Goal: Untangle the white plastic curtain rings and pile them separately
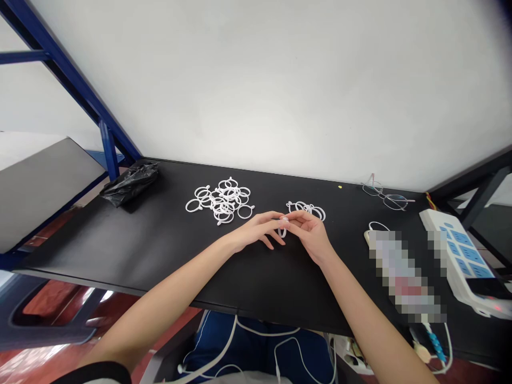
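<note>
Both my hands meet over the middle of the black table (160,250). My left hand (258,228) and my right hand (310,232) pinch a small white plastic ring (283,228) between their fingertips. Just behind my right hand lies a short chain of linked white rings (308,208). A loose pile of several white rings (222,201) lies further left, apart from both hands.
A crumpled black plastic bag (130,183) sits at the table's back left. A pair of glasses (386,195) lies at the back right. A white power strip (456,250) and a blurred-out object (400,277) lie at the right. Cables hang below the front edge.
</note>
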A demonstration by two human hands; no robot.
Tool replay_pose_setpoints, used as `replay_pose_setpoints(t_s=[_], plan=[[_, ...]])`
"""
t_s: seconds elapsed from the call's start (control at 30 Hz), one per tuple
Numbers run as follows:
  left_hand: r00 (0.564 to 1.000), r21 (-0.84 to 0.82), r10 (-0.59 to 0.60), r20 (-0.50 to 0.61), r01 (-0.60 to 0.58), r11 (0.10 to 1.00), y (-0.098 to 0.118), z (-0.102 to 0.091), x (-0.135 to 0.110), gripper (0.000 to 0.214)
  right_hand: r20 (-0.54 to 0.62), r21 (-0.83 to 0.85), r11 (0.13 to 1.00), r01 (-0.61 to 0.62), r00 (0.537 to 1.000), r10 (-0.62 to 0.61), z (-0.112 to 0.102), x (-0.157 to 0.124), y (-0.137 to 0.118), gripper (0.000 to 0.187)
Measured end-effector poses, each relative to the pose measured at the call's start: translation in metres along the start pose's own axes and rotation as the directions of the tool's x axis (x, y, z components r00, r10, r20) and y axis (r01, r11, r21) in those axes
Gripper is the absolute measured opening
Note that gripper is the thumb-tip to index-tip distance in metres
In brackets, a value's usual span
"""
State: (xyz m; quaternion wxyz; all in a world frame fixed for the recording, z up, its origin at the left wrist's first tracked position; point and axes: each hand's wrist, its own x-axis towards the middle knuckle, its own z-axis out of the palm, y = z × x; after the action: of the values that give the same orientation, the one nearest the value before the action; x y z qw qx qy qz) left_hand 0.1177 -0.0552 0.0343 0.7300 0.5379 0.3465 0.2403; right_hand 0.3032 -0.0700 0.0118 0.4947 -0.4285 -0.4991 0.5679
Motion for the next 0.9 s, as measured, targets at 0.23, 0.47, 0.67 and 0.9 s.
replay_pose_setpoints(t_s=[0.23, 0.47, 0.67, 0.9], plan=[[1.000, -0.052, 0.004, 0.013, -0.003, 0.999, -0.0058, 0.0010, 0.0027, 0.053, 0.027, 0.026, 0.999, -0.028, 0.999, 0.027, -0.0011, 0.0005, 0.0008, 0.026], [0.999, -0.074, 0.007, 0.053, -0.003, 0.997, -0.0047, 0.0038, 0.0008, 0.053, 0.072, 0.030, 0.999, -0.035, 0.997, 0.033, -0.0023, 0.0001, 0.0012, 0.024], [0.996, -0.077, 0.019, 0.087, -0.012, 0.997, -0.0032, 0.0046, -0.0016, 0.050, 0.073, 0.005, 1.000, -0.029, 0.997, 0.029, -0.0019, 0.0001, -0.0001, 0.025], [0.997, -0.069, 0.014, 0.079, -0.009, 0.998, -0.0053, 0.0029, 0.0003, 0.051, 0.069, -0.027, 0.999, -0.023, 0.997, 0.024, -0.0017, -0.0001, 0.0003, 0.026]])
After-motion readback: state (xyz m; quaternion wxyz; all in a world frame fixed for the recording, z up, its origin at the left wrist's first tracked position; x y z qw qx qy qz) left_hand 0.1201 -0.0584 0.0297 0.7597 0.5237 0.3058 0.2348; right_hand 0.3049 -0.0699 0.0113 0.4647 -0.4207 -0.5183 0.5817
